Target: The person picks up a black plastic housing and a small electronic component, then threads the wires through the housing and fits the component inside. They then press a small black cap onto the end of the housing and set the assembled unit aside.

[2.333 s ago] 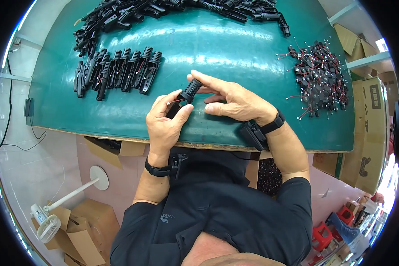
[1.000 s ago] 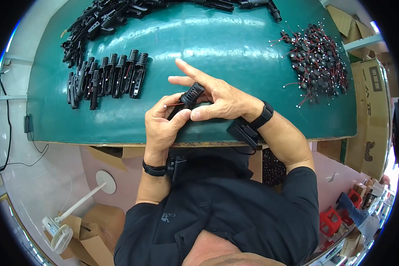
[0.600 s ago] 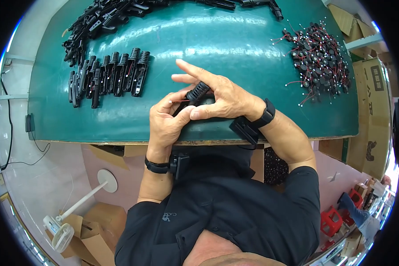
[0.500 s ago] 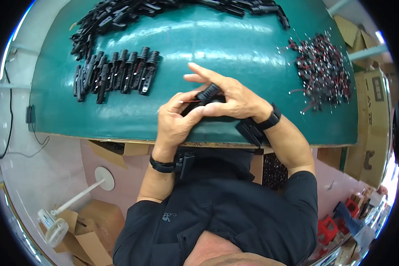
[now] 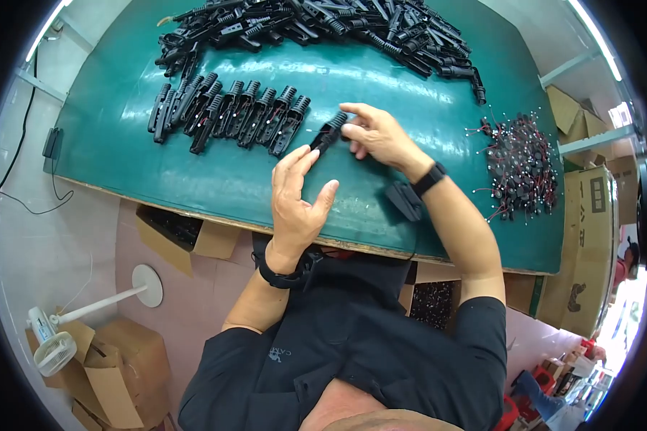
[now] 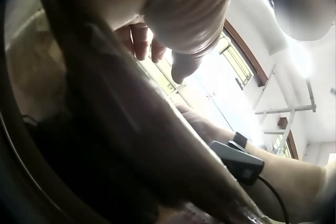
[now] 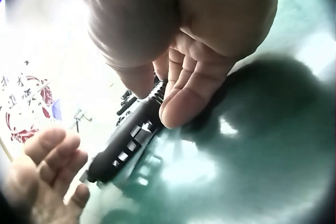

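Note:
A black plastic handle shell (image 5: 326,136) with a ribbed end lies slanted close over the green table, right of a row of similar shells (image 5: 226,115). My right hand (image 5: 382,141) pinches it at the ribbed end between thumb and fingers. In the right wrist view the shell (image 7: 126,142) shows square slots along its side. My left hand (image 5: 295,201) has its fingers extended and thumb spread, fingertips right at the shell's lower end. The left wrist view is mostly filled by the left hand (image 6: 184,19) itself, and the shell is hidden there.
A large heap of black shells (image 5: 323,21) spans the back of the green table (image 5: 410,230). At the right lies a pile of small round black parts (image 5: 521,169) with red wires and white plugs. The wooden table edge (image 5: 216,219) runs in front of the person.
The shell has gone from between both hands, near the front edge, forward to beside the row. The left hand has loosened its grip and spread its thumb; the right hand now pinches the ribbed end.

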Action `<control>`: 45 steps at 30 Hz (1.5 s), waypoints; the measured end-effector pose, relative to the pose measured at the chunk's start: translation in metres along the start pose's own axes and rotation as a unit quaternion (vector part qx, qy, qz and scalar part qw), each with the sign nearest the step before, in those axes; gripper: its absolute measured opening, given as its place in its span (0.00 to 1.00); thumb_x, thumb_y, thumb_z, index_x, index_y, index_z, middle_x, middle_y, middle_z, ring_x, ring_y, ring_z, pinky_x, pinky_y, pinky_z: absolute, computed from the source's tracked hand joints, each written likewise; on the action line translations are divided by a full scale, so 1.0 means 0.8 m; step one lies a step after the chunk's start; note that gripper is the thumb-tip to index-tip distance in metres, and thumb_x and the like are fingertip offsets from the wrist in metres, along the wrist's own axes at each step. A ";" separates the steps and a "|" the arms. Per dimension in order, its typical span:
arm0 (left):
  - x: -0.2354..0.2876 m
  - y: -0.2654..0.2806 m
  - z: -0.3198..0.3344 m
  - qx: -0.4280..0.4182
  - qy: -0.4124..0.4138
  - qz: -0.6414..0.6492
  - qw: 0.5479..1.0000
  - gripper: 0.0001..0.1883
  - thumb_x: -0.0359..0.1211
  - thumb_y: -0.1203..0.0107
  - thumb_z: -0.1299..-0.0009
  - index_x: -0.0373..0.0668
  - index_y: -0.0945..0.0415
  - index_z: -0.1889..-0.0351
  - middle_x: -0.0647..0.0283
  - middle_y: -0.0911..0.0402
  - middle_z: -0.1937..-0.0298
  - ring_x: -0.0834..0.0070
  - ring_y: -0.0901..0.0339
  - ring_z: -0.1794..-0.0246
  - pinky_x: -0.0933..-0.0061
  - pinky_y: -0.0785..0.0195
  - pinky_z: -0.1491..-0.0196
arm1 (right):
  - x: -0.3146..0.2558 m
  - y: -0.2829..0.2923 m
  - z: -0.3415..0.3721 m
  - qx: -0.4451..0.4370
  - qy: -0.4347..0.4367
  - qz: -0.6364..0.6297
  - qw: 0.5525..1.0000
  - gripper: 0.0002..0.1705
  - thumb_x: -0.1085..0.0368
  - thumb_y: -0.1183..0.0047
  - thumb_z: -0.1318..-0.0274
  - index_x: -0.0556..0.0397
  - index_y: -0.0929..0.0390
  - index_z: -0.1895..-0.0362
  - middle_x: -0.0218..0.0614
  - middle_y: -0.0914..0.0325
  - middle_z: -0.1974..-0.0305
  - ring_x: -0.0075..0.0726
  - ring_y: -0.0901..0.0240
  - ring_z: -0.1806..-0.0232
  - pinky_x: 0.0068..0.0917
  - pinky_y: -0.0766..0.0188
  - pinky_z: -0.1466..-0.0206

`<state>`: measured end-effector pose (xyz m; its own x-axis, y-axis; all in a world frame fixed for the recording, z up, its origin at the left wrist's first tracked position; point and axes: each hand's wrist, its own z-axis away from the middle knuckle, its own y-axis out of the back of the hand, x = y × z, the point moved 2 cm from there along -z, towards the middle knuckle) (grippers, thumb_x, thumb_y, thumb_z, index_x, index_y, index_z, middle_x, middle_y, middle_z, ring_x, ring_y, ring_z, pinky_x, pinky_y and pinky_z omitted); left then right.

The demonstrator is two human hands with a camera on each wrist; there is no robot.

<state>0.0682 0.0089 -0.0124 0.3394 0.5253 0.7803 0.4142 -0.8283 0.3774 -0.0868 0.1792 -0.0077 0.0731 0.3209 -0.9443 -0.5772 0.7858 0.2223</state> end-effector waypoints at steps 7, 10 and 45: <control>-0.007 0.004 -0.004 -0.011 0.028 0.022 0.999 0.25 0.30 0.28 0.35 0.36 0.19 0.40 0.50 0.22 0.34 0.54 0.25 0.33 0.58 0.34 0.30 | -0.019 -0.021 -0.033 -0.041 0.039 0.047 0.997 0.35 0.67 0.40 0.30 0.55 0.35 0.22 0.36 0.18 0.56 0.24 0.20 0.65 0.23 0.19 0.65; -0.008 0.001 -0.005 -0.033 0.021 0.008 0.999 0.23 0.30 0.28 0.35 0.36 0.18 0.42 0.51 0.22 0.34 0.54 0.26 0.32 0.57 0.33 0.30 | -0.021 -0.024 -0.031 -0.083 0.050 0.076 0.992 0.36 0.68 0.39 0.31 0.54 0.35 0.22 0.37 0.18 0.56 0.25 0.20 0.64 0.23 0.19 0.64; -0.019 -0.009 -0.013 -0.051 0.018 -0.057 0.997 0.25 0.41 0.30 0.34 0.39 0.17 0.42 0.57 0.20 0.35 0.55 0.31 0.25 0.39 0.55 0.20 | -0.001 0.084 0.026 0.227 0.217 0.009 0.949 0.16 0.67 0.42 0.27 0.58 0.23 0.40 0.41 0.14 0.49 0.25 0.16 0.64 0.22 0.17 0.62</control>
<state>0.0514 0.0045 -0.0218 0.2636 0.6118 0.7458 0.3603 -0.7797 0.5122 -0.1089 0.2430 0.0129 -0.3321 0.1657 -0.9286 -0.1575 0.9609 0.2278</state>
